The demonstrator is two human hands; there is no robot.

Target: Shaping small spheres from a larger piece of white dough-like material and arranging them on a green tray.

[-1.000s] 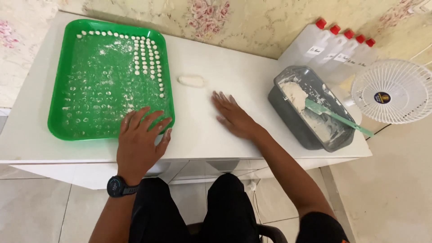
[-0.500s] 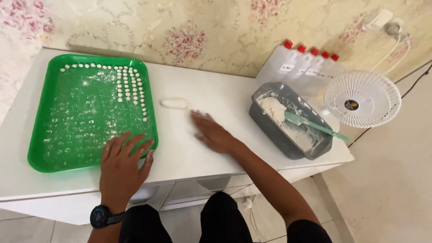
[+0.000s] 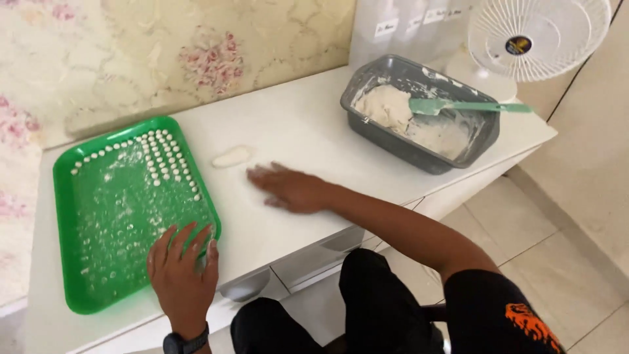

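Note:
My left hand [image 3: 182, 267] rests flat with fingers spread on the near right corner of a green tray [image 3: 72, 262]. The tray is dusted with flour and holds rows of several small white dough balls [image 3: 165, 159] along its far and right sides. My right hand [image 3: 290, 189] lies palm down, fingers apart, on the white table [image 3: 295, 124], holding nothing. A small flattened piece of dough [image 3: 231, 157] sits on the table just beyond my right hand, not touching it.
A grey loaf pan [image 3: 419, 147] at the table's right end holds a lump of dough and a green spatula [image 3: 468, 106]. A white table fan [image 3: 534, 36] and clear bottles [image 3: 406, 26] stand behind it. A floral wall runs behind; tiled floor lies to the right.
The camera view has swung and moved closer. My right hand has slid a little along the table toward the dough piece. My left hand stays on the tray's corner.

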